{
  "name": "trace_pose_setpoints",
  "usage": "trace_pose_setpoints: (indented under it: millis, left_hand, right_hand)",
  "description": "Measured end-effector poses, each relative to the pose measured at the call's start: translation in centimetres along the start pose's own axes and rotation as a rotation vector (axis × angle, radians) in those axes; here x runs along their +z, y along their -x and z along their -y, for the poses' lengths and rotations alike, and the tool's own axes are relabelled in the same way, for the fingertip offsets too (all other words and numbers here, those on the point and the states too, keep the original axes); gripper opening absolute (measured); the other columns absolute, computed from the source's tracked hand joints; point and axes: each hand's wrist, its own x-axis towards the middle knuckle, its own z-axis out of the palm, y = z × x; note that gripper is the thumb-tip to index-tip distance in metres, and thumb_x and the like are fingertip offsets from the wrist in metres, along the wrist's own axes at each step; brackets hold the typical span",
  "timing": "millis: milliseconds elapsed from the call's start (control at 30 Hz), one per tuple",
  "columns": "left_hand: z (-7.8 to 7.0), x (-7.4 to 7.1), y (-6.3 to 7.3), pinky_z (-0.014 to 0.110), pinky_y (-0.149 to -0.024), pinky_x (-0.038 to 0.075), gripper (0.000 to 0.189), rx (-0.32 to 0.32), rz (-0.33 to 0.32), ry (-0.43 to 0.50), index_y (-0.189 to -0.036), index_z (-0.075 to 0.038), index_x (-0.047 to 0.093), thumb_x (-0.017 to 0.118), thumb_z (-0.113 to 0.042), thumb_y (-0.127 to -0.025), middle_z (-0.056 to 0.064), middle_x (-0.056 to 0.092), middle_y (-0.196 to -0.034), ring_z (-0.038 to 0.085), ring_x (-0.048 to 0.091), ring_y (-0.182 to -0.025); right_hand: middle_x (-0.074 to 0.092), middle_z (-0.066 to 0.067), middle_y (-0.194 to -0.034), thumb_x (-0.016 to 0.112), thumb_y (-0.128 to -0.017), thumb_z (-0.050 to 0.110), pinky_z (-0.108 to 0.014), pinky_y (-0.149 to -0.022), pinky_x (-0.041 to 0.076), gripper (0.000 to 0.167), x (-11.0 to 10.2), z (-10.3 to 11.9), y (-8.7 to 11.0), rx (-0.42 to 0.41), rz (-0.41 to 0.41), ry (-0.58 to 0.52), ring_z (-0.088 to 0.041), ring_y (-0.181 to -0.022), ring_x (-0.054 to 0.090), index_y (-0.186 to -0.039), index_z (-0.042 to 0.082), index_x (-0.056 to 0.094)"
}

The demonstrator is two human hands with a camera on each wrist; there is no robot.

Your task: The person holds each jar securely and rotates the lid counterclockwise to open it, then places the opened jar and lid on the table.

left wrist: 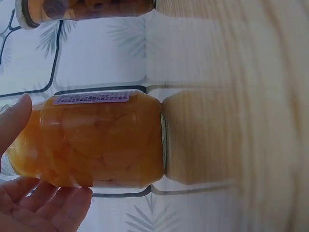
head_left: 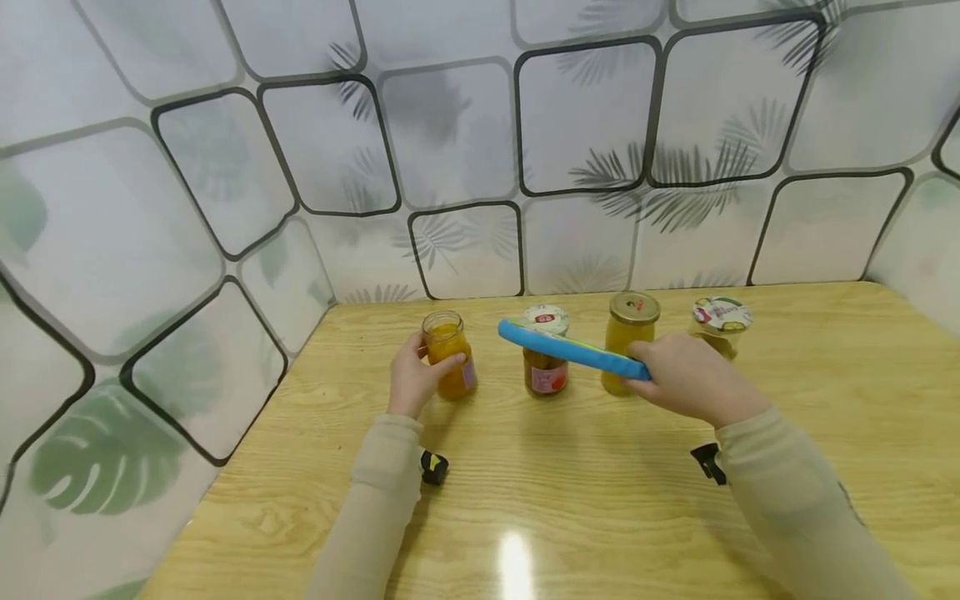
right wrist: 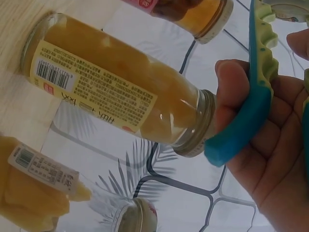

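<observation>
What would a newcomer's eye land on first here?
The bright blue tool in the right hand likely wins, slanting across the middle of the head view. Then comes the lidless orange jar at the jar row's left end, held by the left hand; behind, the leaf-printed wall.

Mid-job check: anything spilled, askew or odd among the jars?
No spill or tilt shows. One oddity: the orange jar that the left hand grips is open, while the other three jars have lids.
</observation>
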Motion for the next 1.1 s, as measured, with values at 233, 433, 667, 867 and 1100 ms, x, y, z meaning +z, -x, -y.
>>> trace_pose_setpoints:
  millis: [233,433,667,867,1100]
  left_hand:
    - [-0.4,-1.0,0.3,0.044,-0.091,0.038,0.066,0.006,0.013,-0.023,-0.13,-0.004,0.039,0.07,-0.025,-0.076,0.015,0.042,-0.129,0.032,0.04,-0.116]
    - [-1.6,-2.1,0.9,0.043,-0.091,0.038,0.063,0.043,0.013,-0.05,-0.131,-0.002,0.037,0.067,-0.022,-0.079,0.015,0.042,-0.129,0.03,0.042,-0.114]
    - [-2.4,-2.3,1.3,0.042,-0.09,0.04,0.057,0.105,0.058,-0.075,-0.127,0.0,0.041,0.066,-0.019,-0.08,0.014,0.046,-0.126,0.03,0.045,-0.111]
    - [-2.4,-3.0,1.8,0.042,-0.085,0.043,0.052,0.142,0.101,-0.11,-0.125,-0.001,0.045,0.066,-0.017,-0.08,0.014,0.047,-0.126,0.033,0.047,-0.11]
    - [-1.7,-3.9,2.9,0.041,-0.085,0.043,0.053,0.167,0.175,-0.213,-0.126,0.005,0.043,0.064,-0.013,-0.08,0.019,0.044,-0.127,0.032,0.048,-0.109]
  right_hand:
    - [0.036,0.004,-0.052,0.062,-0.082,0.023,-0.024,-0.043,0.03,0.022,1.2,0.7,-0.5,-0.002,-0.021,-0.073,-0.009,-0.046,0.034,-0.069,0.011,0.049]
    - [0.035,0.006,-0.05,0.058,-0.085,0.019,-0.021,-0.04,0.03,0.02,2.9,1.5,-0.9,-0.011,-0.068,-0.24,-0.005,-0.042,0.032,-0.069,0.011,0.049]
    - [0.051,0.0,-0.057,0.048,-0.092,0.026,-0.026,-0.04,0.042,0.024,4.7,3.7,-1.6,-0.025,0.09,-0.673,-0.012,-0.046,0.053,-0.081,0.005,0.053]
    - [0.057,-0.017,-0.064,0.043,-0.094,0.03,-0.034,-0.045,0.047,0.038,5.7,5.8,-2.0,0.041,0.238,-1.06,-0.021,-0.049,0.055,-0.077,-0.003,0.05]
    - [0.058,-0.014,-0.066,0.039,-0.094,0.035,-0.032,-0.048,0.048,0.042,6.6,7.9,-1.8,0.178,0.429,-1.404,-0.018,-0.053,0.055,-0.084,-0.005,0.049]
